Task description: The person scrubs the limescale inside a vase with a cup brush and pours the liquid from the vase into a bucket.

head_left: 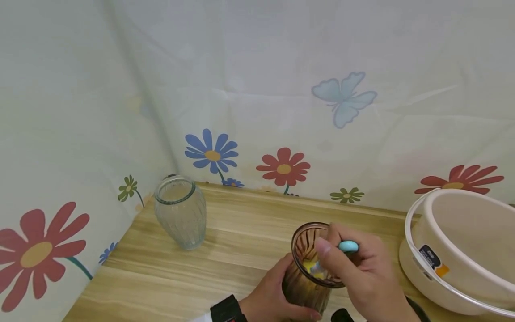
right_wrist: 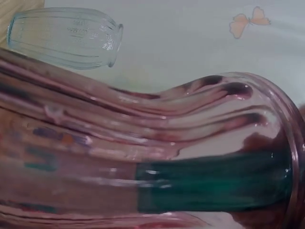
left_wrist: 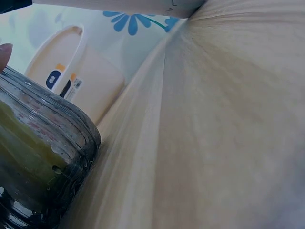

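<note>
My left hand [head_left: 271, 290] grips the ribbed, brown-tinted glass vase [head_left: 305, 293] around its body, at the front of the table. The vase leans, its open mouth turned up toward the head camera. In my right hand [head_left: 372, 268] is a cleaning brush, pinched by its teal handle [head_left: 348, 246] over the rim. Its yellow head is down inside the glass. The left wrist view shows the vase's thick base [left_wrist: 78, 143] close over the wood, with yellow showing through the wall. Through the glass, the right wrist view shows the teal handle [right_wrist: 214, 183].
A clear glass vase [head_left: 181, 219] stands upright at the back left of the wooden table [head_left: 237, 223]. On the right is a pale bucket [head_left: 416, 264] with a carrying handle and a label. A sheet printed with flowers and a butterfly [head_left: 344, 98] hangs behind and at the left.
</note>
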Demonstrator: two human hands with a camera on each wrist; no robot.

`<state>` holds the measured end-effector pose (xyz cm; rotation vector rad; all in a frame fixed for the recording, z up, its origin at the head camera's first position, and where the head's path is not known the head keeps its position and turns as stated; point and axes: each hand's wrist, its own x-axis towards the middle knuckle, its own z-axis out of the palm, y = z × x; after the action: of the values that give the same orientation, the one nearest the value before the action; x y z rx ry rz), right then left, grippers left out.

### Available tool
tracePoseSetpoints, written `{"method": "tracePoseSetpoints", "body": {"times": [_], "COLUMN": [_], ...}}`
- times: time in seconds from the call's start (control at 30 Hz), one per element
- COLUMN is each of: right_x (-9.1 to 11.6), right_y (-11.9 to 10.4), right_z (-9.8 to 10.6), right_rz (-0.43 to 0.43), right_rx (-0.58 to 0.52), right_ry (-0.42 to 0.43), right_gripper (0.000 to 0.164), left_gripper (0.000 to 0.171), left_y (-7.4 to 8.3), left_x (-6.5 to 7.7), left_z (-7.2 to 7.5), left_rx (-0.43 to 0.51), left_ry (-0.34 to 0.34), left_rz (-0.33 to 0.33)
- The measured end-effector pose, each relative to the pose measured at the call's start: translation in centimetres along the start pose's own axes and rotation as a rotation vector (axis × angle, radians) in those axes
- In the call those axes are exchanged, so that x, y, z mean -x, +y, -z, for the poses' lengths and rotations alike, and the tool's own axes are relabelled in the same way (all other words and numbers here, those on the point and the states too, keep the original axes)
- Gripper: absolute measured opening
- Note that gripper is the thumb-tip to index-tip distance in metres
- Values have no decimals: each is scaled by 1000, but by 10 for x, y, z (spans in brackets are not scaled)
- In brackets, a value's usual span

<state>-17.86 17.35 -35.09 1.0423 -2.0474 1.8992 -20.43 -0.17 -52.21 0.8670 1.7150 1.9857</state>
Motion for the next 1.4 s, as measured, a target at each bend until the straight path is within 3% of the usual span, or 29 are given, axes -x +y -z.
{"method": "tracePoseSetpoints", "body": {"times": [0.1, 0.2, 0.33, 0.5, 0.77, 0.93, 1.07, 1.27, 1.4], "right_x": [-2, -4, -5, -6, -8, -10, -9, -4, -2], "right_y": [2, -2, -7, -8, -8, -11, -8, -1, -3], "right_z": [3, 5, 7, 6, 5, 4, 3, 2, 3], "right_rz": [24, -16, -98, -92, -65, -138, -146, -66, -100], "right_rx": [-56, -78, -80, -69, -110, -103, -73, -28, 19], "right_ry": [-57, -96, -112, -133, -58, -10, -21, -29, -52], "right_gripper": [31, 28, 25, 25, 26, 19, 18, 28, 35], "left_gripper": [90, 91, 91, 91, 89, 92, 90, 87, 87], "left_y": [0, 0, 0, -1, -3, -4, -2, 1, 4], "left_x": [0, 2, 3, 2, 2, 1, 1, 1, 0], "left_z": [0, 1, 1, 0, -1, -1, -1, -2, -3], "left_rx": [-12, -32, -36, -14, 51, 53, 71, 80, 77], "left_ry": [4, 18, 25, 17, 6, 7, 0, -15, -18], "left_rz": [0, 15, 31, 17, 26, 23, 33, 50, 46]}}
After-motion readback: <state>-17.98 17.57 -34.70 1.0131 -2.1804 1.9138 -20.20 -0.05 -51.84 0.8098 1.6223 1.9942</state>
